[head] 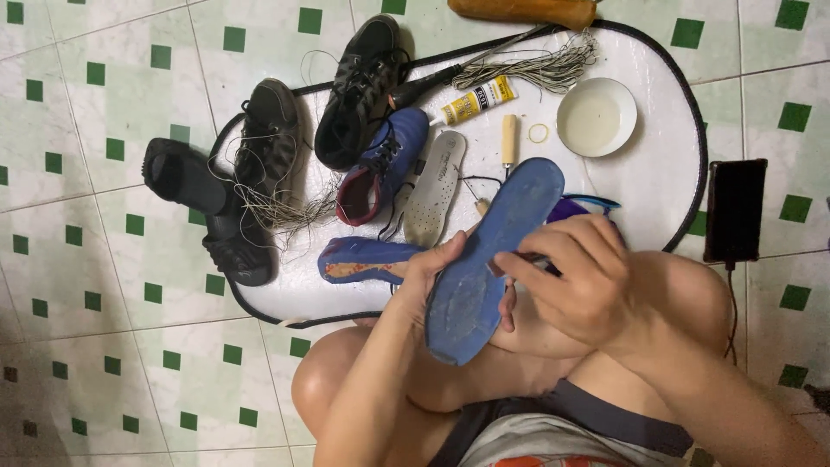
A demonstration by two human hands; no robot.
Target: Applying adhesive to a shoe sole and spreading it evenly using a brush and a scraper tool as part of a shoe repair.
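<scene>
**Shoe sole held over a white mat on a tiled floor**

The floor (112, 130) is laid with pale tiles set with small green squares. On it lies a white oval mat (666, 164) with a dark rim, and the person sits at its near edge with bare knees drawn up.

The left hand (428, 277) grips the blue shoe sole (488, 259) by its left edge, thumb on the worn upper face, holding it tilted above the near edge of the mat and the knees. The right hand (579, 277) is closed on a small tool pressed to the sole's right edge; the tool is mostly hidden by the fingers, so its kind cannot be told.

Just left of the sole, at the mat's near edge, lies a blue shoe upper (363, 259) with an orange patch. Behind it a blue sneaker (385, 164) with a red lining lies beside a white insole (435, 186). 3 black shoes sit at the mat's left and far-left edges: a black sneaker (359, 86) at the far side, a second black shoe (268, 138) tangled in loose thread, and a black high-top (207, 207) half off the mat onto the floor.

Toward the far right of the mat stand a white bowl (596, 117), a yellow glue tube (477, 101), a bundle of grey cord (545, 69), a rubber band (539, 132) and a wooden-handled awl (509, 143). A dark phone (735, 210) lies on the floor off the mat's right edge.
</scene>
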